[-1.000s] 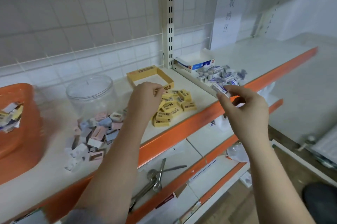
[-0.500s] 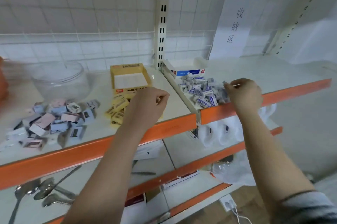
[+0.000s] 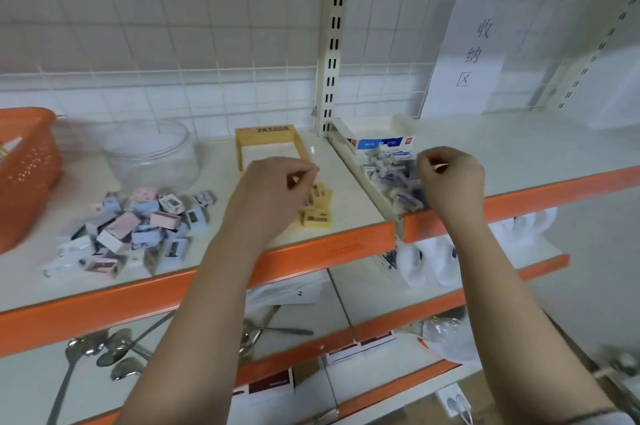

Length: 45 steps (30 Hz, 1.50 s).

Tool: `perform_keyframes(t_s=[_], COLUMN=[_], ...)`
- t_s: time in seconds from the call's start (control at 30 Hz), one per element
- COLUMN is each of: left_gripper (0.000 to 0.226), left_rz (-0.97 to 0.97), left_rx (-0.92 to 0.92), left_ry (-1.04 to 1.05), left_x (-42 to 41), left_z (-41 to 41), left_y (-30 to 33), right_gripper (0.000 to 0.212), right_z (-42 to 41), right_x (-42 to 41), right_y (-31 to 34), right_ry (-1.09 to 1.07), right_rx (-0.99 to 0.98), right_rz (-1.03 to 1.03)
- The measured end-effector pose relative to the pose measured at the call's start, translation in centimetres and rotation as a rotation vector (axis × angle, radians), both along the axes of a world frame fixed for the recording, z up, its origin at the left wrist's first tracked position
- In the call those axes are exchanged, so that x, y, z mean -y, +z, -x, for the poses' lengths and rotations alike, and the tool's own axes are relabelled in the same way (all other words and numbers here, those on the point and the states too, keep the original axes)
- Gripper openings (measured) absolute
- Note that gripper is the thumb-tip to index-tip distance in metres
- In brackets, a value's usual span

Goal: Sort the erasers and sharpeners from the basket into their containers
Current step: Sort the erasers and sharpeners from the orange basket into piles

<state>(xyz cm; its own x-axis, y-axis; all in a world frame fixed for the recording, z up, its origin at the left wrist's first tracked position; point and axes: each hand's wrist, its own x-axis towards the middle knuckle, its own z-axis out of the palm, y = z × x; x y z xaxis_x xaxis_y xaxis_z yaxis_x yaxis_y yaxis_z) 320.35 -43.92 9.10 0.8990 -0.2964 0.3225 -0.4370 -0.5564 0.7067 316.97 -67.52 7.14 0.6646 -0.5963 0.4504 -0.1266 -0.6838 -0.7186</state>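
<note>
White tiled wall, orange-edged shelf. Left hand (image 3: 273,192) hovers curled over the yellow erasers (image 3: 317,208), just short of the yellow box (image 3: 266,139); right hand (image 3: 450,178) curled over the blue-white erasers (image 3: 391,175), blue-white box (image 3: 377,137) beyond. Can't tell if either grips anything. Sharpeners (image 3: 138,227) piled left of the left hand, by the clear jar (image 3: 152,154); basket (image 3: 27,171) far left. Step looks like boxing the piles; next: pinch an eraser, drop it in the matching box.
</note>
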Motion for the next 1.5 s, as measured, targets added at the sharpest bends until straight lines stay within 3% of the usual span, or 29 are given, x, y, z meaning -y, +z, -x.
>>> perform_keyframes(t_s=[0.23, 0.4, 0.53, 0.87, 0.97, 1.07, 1.33, 1.5], left_gripper=[0.015, 0.016, 0.015, 0.015, 0.018, 0.019, 0.017, 0.018], left_rz=[0.061, -0.079, -0.179, -0.131, -0.132, -0.073, -0.143, -0.149], left_rx=[0.093, 0.196, 0.173, 0.026, 0.036, 0.011, 0.049, 0.039], left_ry=[0.119, 0.176, 0.176, 0.289, 0.354, 0.397, 0.445, 0.47], left_x=[-12.8, -25.7, -34.5, -45.4, -46.8, -47.7, -49.6, -51.3], left_z=[-3.3, -5.8, -6.7, -6.2, -5.8, -5.9, -5.3, -4.8], left_y=[2.3, 3.0, 4.2, 3.0, 3.0, 3.1, 3.4, 3.4], right_gripper=[0.011, 0.009, 0.01, 0.013, 0.011, 0.013, 0.031, 0.03], right_z=[-0.9, -2.1, -2.9, -5.2, -6.8, -10.5, -19.6, -20.8], right_x=[-15.0, -28.5, -37.4, -46.5, -47.6, -49.0, -56.3, -58.3], right_y=[1.5, 0.7, 1.6, 2.9, 4.7, 6.5, 3.9, 1.6], right_ry=[0.263, 0.33, 0.364, 0.526, 0.589, 0.68, 1.237, 1.439], right_rx=[0.067, 0.124, 0.134, -0.007, -0.05, -0.158, -0.511, -0.405], right_rz=[-0.021, -0.092, -0.136, -0.069, 0.027, 0.249, 0.958, 0.945])
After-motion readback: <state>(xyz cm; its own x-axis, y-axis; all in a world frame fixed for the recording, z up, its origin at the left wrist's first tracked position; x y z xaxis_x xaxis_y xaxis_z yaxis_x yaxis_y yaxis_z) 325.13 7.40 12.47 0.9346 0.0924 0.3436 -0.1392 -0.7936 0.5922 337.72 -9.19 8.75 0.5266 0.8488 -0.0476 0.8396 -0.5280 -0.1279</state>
